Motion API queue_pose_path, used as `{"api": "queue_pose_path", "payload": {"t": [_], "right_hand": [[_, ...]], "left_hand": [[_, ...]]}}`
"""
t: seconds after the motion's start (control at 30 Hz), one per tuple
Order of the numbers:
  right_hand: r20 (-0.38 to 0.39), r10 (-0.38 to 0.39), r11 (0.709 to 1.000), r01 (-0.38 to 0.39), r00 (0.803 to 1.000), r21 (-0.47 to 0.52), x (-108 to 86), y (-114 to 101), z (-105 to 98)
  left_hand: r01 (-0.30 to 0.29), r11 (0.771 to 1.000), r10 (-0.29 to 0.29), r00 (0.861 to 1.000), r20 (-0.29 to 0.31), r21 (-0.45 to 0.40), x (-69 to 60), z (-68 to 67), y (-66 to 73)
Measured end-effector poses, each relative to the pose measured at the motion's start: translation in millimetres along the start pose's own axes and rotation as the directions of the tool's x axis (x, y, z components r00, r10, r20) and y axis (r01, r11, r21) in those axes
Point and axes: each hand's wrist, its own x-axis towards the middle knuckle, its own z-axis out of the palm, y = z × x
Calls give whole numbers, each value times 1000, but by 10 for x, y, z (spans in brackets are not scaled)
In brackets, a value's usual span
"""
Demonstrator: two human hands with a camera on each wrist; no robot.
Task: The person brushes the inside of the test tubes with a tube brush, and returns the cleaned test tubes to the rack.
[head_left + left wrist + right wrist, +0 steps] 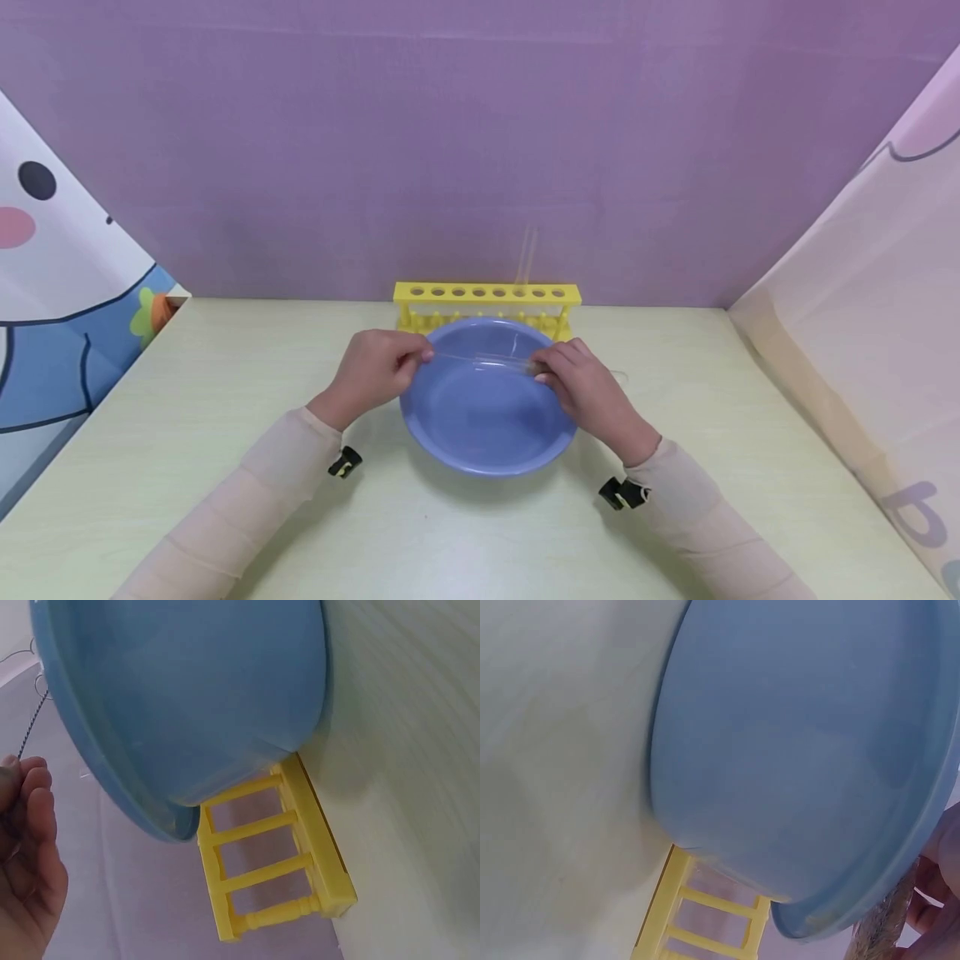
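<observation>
My left hand (378,368) pinches the thin twisted wire handle (32,724) of a test tube brush. The wire runs right into a clear glass test tube (501,362), held almost level over a blue basin (491,467). My right hand (591,396) grips the tube around its middle, and the tube's far end shows faintly beyond that hand. Brownish bristles (885,922) appear behind the glass in the right wrist view, partly covered by the fingers and the basin's rim. Both hands are at the basin's rim, one on each side.
Behind the basin stands a yellow test tube rack (487,293) with a row of holes and pegs. Another clear test tube (527,257) stands upright in it, right of the middle. A purple cloth (480,150) hangs behind the pale table (247,375).
</observation>
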Motion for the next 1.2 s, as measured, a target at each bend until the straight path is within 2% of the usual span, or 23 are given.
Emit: {"api": "queue_pose_path", "payload": {"t": [0.27,0.37,0.57,0.7,0.83,0.97,1.07,1.2], "right_hand": [[-12,-9,1000,9,1000,6,2,-13,12],[-26,-12,1000,12,1000,7,13,-16,18],[-45,-24,1000,24,999,0,38,-22,23],[-44,-30,999,30,999,-13,45,2,21],[-37,-42,999,41,998,-32,51,47,26],[-28,-49,998,48,998,-45,62,61,26],[-10,-35,999,35,999,-41,53,62,23],[25,-13,1000,14,1000,-23,26,57,13]], "left_hand": [[104,991,-96,991,93,-87,32,17,17],[107,988,-96,990,104,-109,44,17,36],[125,987,-111,985,132,-99,46,13,41],[115,989,-102,987,127,-93,25,3,21],[42,998,-37,996,82,-56,20,0,-1],[-62,998,62,998,-2,-2,27,14,-34],[-144,989,145,988,-61,19,27,42,-65],[-252,967,256,959,-123,42,18,50,-82]]}}
